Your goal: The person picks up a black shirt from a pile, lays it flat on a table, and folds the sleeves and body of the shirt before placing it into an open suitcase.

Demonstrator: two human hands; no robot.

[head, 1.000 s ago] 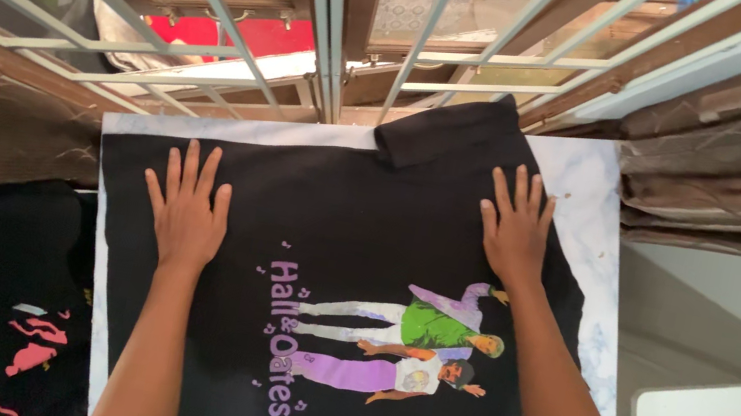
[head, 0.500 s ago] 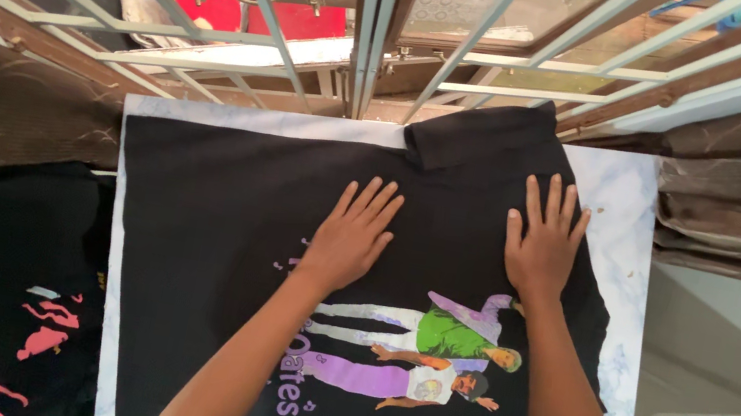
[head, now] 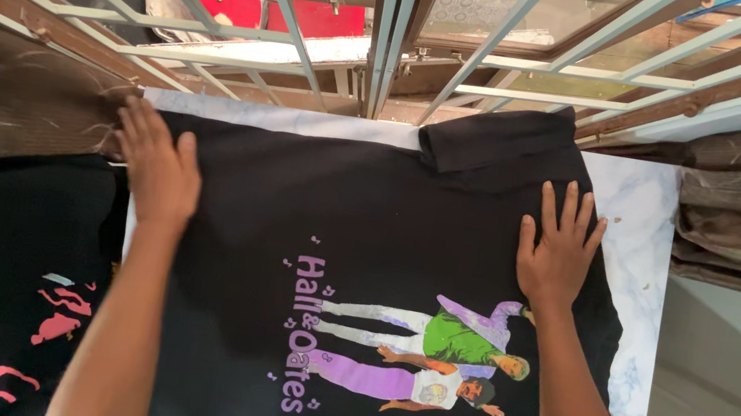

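While the left hand (head: 156, 168) is pressing flat at its far left corner and the right hand (head: 559, 246) is lying spread near its right edge, the black printed shirt (head: 365, 238) is lying across the marble tabletop (head: 639, 210), its long axis running toward the window grille (head: 392, 29).

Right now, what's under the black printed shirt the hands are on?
A white marbled board shows past the black shirt at the top and right edges. Both the left hand and the right hand lie flat on the shirt. The board's middle is covered.
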